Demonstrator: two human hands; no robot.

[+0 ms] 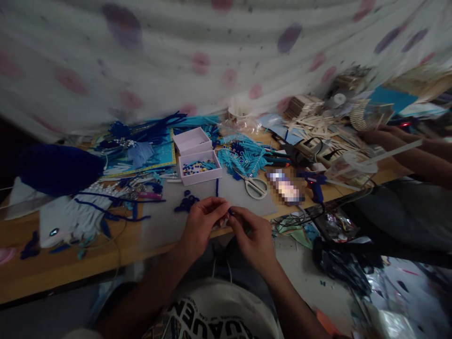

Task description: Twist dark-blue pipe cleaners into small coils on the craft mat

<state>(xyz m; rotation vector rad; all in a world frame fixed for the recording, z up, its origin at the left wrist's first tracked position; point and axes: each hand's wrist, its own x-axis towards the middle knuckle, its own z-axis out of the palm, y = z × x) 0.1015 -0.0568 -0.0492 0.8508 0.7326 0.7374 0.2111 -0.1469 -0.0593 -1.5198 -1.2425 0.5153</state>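
Grasping a small dark-blue piece (230,212), mostly hidden, between pinched fingertips of left hand (200,226) and right hand (257,235). Apparently shaping it by finger. Judged to require next: steady two-handed pinch, clear of dark-blue chenille-like pieces (186,201) just beyond left hand.

A small, dark blue piece (230,212) is pinched where the fingertips of the left hand (208,219) and right hand (252,233) meet, by the table's (70,272) front edge. Only a short sliver shows; the fingers hide its full shape and tilt.
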